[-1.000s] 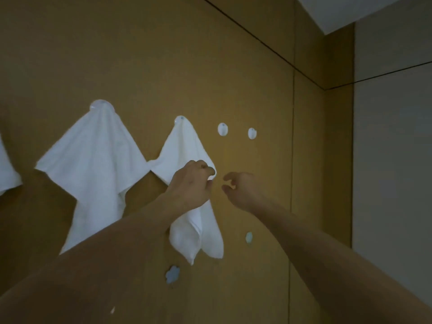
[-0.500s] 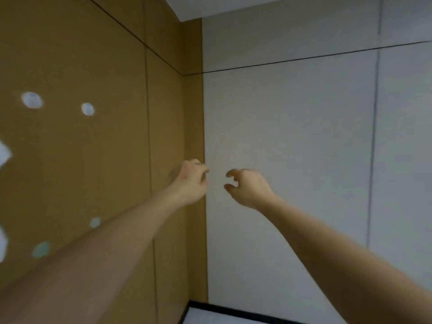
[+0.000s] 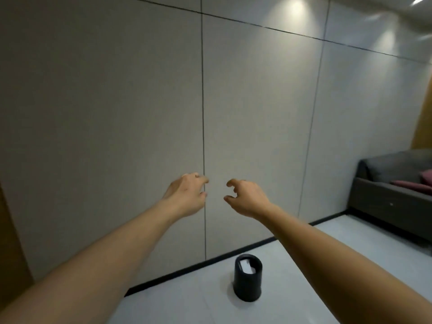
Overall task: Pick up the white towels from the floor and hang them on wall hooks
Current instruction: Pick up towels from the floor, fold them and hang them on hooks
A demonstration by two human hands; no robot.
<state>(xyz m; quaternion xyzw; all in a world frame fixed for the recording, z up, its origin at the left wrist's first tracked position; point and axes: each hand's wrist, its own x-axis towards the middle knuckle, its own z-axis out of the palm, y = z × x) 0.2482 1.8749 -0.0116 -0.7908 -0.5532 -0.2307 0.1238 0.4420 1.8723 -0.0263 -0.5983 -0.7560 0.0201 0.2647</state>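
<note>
Head view: left hand (image 3: 187, 195) and right hand (image 3: 245, 197) hold nothing, fingers loosely curled; no towel visible, so stepping forward risks kicking the black bin (image 3: 247, 277).

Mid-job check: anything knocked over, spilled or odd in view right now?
Nothing stands out. The black cylindrical bin stands upright on the pale tiled floor with something white inside. Left hand and right hand hold nothing. No towels in view.
</note>
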